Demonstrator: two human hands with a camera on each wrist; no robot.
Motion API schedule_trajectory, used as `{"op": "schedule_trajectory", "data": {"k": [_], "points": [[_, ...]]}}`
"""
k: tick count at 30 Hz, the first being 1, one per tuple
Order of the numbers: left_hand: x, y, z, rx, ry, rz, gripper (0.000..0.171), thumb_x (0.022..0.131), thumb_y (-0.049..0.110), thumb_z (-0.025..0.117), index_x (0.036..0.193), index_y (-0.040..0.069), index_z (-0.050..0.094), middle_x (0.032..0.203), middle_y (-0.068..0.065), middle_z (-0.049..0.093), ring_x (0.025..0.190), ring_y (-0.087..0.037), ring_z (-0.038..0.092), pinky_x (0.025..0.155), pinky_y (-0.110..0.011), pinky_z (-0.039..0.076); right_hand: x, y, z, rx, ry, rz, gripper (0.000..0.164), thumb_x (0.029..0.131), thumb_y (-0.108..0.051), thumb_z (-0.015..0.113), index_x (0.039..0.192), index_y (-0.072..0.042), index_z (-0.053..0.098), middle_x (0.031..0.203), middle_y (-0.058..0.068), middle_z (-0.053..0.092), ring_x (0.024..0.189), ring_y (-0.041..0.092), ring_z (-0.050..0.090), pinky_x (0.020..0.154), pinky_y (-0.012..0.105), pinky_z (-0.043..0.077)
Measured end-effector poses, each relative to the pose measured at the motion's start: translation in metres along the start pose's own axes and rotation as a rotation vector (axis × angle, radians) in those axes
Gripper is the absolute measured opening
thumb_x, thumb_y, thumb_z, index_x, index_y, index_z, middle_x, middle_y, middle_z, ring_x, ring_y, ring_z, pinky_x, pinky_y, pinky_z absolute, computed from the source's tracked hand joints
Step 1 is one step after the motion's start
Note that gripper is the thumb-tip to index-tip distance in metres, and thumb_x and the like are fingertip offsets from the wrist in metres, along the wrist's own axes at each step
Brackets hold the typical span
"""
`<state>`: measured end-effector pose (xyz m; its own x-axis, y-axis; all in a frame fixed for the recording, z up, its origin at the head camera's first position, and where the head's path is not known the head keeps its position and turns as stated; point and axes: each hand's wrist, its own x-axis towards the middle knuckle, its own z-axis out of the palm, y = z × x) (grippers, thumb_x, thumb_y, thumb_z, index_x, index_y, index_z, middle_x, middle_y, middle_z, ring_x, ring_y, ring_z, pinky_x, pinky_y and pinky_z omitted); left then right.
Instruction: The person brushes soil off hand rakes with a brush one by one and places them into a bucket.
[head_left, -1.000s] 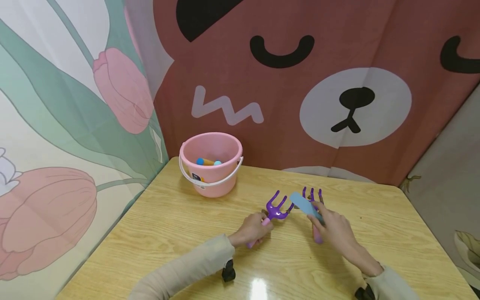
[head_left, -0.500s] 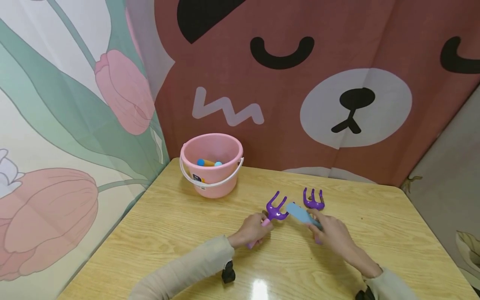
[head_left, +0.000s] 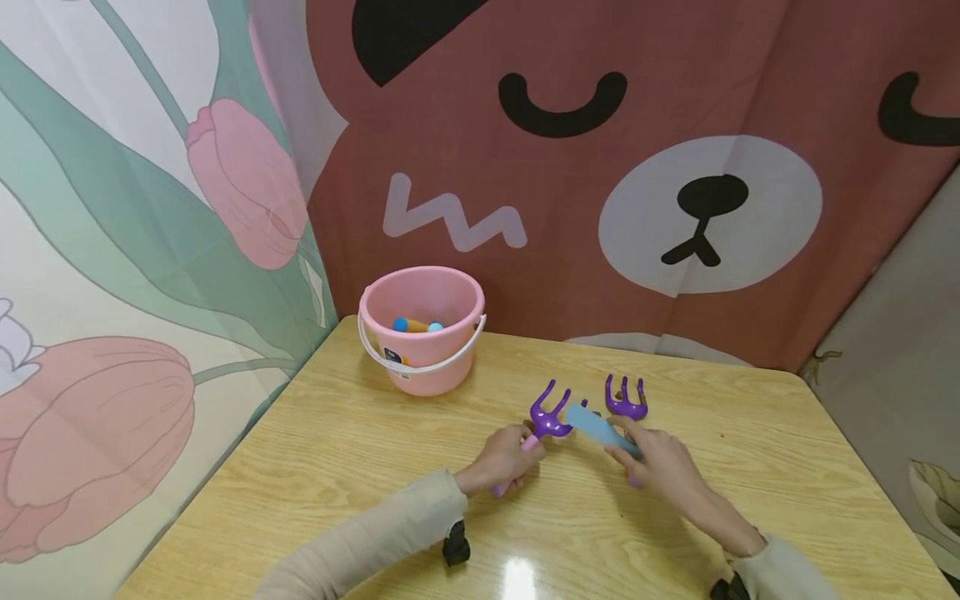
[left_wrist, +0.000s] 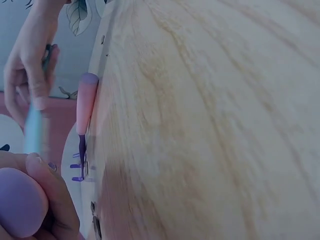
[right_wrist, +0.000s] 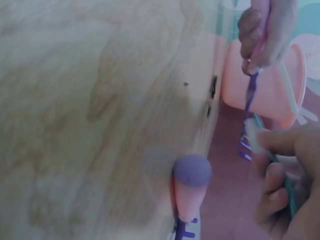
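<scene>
In the head view, my left hand [head_left: 508, 457] grips the pink handle of a toy hand rake [head_left: 549, 422] with purple tines, held above the table. My right hand [head_left: 666, 467] pinches a light-blue brush [head_left: 595, 427], its flat head at the rake's tines. Pale bristles show faintly and blurred beside the brush head in the left wrist view. Beneath my right hand lies a second hand rake [head_left: 627, 407], purple with a pink handle; the hand covers much of it. Its pink handle [right_wrist: 190, 195] shows fully in the right wrist view.
A pink bucket [head_left: 431, 375] with a white handle stands at the back left of the wooden table [head_left: 360, 467]. Blue-tipped objects [head_left: 416, 326] lie inside it. Small dark bits lie near the rakes. Printed cloths hang behind and at the sides.
My right hand has moved the brush down and left, from above the second rake to the held rake's tines. The second rake's tines are now uncovered. My left hand stays nearly still.
</scene>
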<state>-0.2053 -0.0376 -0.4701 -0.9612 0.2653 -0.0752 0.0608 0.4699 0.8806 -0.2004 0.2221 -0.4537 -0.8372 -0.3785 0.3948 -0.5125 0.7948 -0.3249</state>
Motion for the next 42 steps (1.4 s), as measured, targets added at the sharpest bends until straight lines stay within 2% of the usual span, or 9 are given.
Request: {"op": "schedule_trajectory", "data": {"k": [3, 7, 12, 20, 25, 29, 33, 38, 42], "points": [[-0.0006, 0.0007, 0.0008, 0.012, -0.005, 0.009, 0.009, 0.091, 0.013, 0.065, 0.088, 0.007, 0.059, 0.054, -0.009, 0.056, 0.035, -0.011, 0.046, 0.032, -0.022, 0.04, -0.0012, 0.0003, 0.0026, -0.02, -0.025, 0.001, 0.039, 0.089, -0.02, 0.076, 0.123, -0.005, 0.063, 0.061, -0.009, 0.05, 0.044, 0.001, 0.034, 0.04, 0.02, 0.027], [-0.0003, -0.0006, 0.0022, 0.021, -0.019, 0.009, 0.01, 0.093, 0.013, 0.065, 0.088, 0.007, 0.059, 0.055, -0.008, 0.055, 0.036, -0.01, 0.046, 0.033, -0.022, 0.041, -0.0014, 0.0022, 0.0035, -0.087, 0.032, 0.008, 0.042, 0.085, -0.019, 0.079, 0.122, -0.006, 0.065, 0.065, -0.003, 0.059, 0.043, 0.001, 0.031, 0.039, 0.019, 0.022], [0.0011, -0.002, 0.0018, 0.023, -0.016, 0.007, 0.01, 0.093, 0.014, 0.065, 0.089, 0.007, 0.059, 0.056, -0.01, 0.057, 0.036, -0.011, 0.047, 0.033, -0.022, 0.041, 0.0008, 0.0045, 0.0006, -0.143, 0.08, 0.007, 0.041, 0.083, -0.018, 0.081, 0.119, -0.006, 0.066, 0.07, 0.004, 0.065, 0.043, 0.005, 0.032, 0.038, 0.021, 0.023], [0.0, -0.0027, 0.0027, 0.02, -0.013, 0.004, 0.011, 0.092, 0.013, 0.066, 0.089, 0.006, 0.059, 0.054, -0.01, 0.056, 0.035, -0.01, 0.046, 0.032, -0.023, 0.041, -0.0004, 0.0044, -0.0023, -0.135, 0.161, 0.007, 0.041, 0.085, -0.016, 0.079, 0.121, -0.004, 0.064, 0.065, 0.003, 0.062, 0.042, 0.003, 0.028, 0.037, 0.019, 0.022], [0.0009, -0.0029, 0.0029, 0.018, -0.015, 0.012, 0.01, 0.091, 0.013, 0.065, 0.089, 0.005, 0.059, 0.053, -0.007, 0.054, 0.035, -0.01, 0.046, 0.032, -0.022, 0.041, 0.0001, 0.0011, -0.0019, -0.063, 0.045, -0.015, 0.041, 0.087, -0.018, 0.077, 0.123, -0.005, 0.065, 0.065, -0.003, 0.059, 0.043, 0.001, 0.029, 0.039, 0.019, 0.023], [0.0019, -0.0024, 0.0022, 0.026, -0.028, 0.025, 0.01, 0.092, 0.014, 0.064, 0.091, 0.005, 0.06, 0.053, -0.006, 0.054, 0.035, -0.01, 0.046, 0.032, -0.023, 0.042, -0.0001, 0.0002, -0.0009, -0.089, -0.008, 0.007, 0.041, 0.085, -0.019, 0.079, 0.123, -0.008, 0.066, 0.071, 0.001, 0.065, 0.042, 0.002, 0.031, 0.039, 0.02, 0.024], [0.0022, -0.0028, 0.0015, 0.017, -0.034, 0.016, 0.01, 0.092, 0.014, 0.064, 0.09, 0.006, 0.059, 0.051, -0.006, 0.053, 0.034, -0.01, 0.046, 0.032, -0.023, 0.041, 0.0012, 0.0014, 0.0009, -0.148, 0.063, 0.001, 0.041, 0.083, -0.018, 0.081, 0.12, -0.009, 0.068, 0.072, 0.003, 0.067, 0.041, 0.002, 0.027, 0.038, 0.019, 0.021], [0.0011, -0.0021, 0.0005, 0.002, -0.019, 0.017, 0.009, 0.092, 0.015, 0.063, 0.09, 0.007, 0.059, 0.052, -0.007, 0.054, 0.034, -0.01, 0.046, 0.031, -0.024, 0.041, 0.0025, 0.0024, 0.0019, -0.213, 0.187, -0.058, 0.04, 0.079, -0.015, 0.083, 0.116, -0.006, 0.069, 0.052, -0.008, 0.042, 0.042, 0.001, 0.019, 0.037, 0.019, 0.018], [0.0005, -0.0005, -0.0011, -0.007, -0.017, 0.018, 0.009, 0.093, 0.016, 0.064, 0.091, 0.008, 0.059, 0.054, -0.01, 0.056, 0.035, -0.011, 0.046, 0.031, -0.025, 0.042, 0.0033, 0.0024, 0.0009, -0.202, 0.282, -0.068, 0.042, 0.079, -0.011, 0.083, 0.117, -0.004, 0.068, 0.059, 0.005, 0.06, 0.041, 0.001, 0.025, 0.036, 0.018, 0.02]]}}
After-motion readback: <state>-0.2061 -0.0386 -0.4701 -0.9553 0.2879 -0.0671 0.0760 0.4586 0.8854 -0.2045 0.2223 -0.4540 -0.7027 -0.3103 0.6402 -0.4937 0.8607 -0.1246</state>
